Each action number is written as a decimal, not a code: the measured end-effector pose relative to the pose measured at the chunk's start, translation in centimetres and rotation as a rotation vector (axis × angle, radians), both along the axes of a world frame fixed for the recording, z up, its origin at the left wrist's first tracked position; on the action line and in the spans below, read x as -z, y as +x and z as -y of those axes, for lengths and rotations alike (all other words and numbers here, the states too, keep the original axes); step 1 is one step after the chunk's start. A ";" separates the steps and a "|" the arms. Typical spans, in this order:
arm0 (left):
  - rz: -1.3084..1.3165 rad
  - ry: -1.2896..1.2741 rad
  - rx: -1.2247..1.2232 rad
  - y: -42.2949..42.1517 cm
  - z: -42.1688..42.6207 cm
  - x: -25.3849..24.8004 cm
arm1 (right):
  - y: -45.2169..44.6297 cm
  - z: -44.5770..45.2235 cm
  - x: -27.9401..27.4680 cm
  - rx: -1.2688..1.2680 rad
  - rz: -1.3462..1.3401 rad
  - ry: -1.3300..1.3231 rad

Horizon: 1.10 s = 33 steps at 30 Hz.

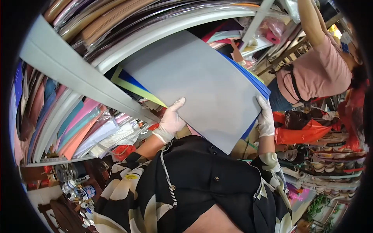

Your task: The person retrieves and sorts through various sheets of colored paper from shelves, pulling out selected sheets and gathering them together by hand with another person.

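A stack of large coloured sheets (206, 81) lies tilted in front of my body, its far end within the shelf. The top sheet is smooth and grey; blue sheets (246, 68) and a yellow-green one (138, 91) show at the edges below it. My left hand (171, 121), in a white glove, grips the near left edge with the thumb on top. On the right edge, my right hand (265, 118), gloved too, is closed with its thumb over the sheets. The fingers under the stack are hidden.
A white metal shelf post (77, 68) slants across the left. More sheets fill the upper shelf (116, 25) and the lower left shelf (83, 128). At the right, a person in a pink shirt (314, 72) reaches up. Red bags (303, 132) lie below them.
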<state>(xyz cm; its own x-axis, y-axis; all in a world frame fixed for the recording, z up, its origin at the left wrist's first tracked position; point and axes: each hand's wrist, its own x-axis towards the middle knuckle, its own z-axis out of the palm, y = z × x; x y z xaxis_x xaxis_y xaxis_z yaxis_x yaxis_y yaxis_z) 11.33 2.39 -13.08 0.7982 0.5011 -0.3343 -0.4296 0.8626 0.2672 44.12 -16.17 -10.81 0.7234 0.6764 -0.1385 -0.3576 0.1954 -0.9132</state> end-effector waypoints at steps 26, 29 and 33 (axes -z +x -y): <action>0.035 0.229 0.042 -0.9 0.2 -1.0 | 2.3 -3.9 -2.1 -0.109 0.156 0.217; 0.073 0.084 0.010 -1.0 0.0 -0.6 | 2.7 -4.0 -2.1 -0.133 0.111 0.225; 0.142 -0.031 -0.009 -0.8 0.2 -1.2 | 4.4 -4.0 -1.1 -0.048 0.131 0.094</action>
<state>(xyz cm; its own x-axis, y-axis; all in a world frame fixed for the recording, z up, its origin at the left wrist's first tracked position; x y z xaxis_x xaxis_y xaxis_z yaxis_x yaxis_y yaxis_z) 10.52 2.24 -11.86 0.8340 0.4998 -0.2336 -0.4691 0.8653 0.1767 48.52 -12.17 -9.74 0.6979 0.7159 0.0200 -0.2478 0.2675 -0.9311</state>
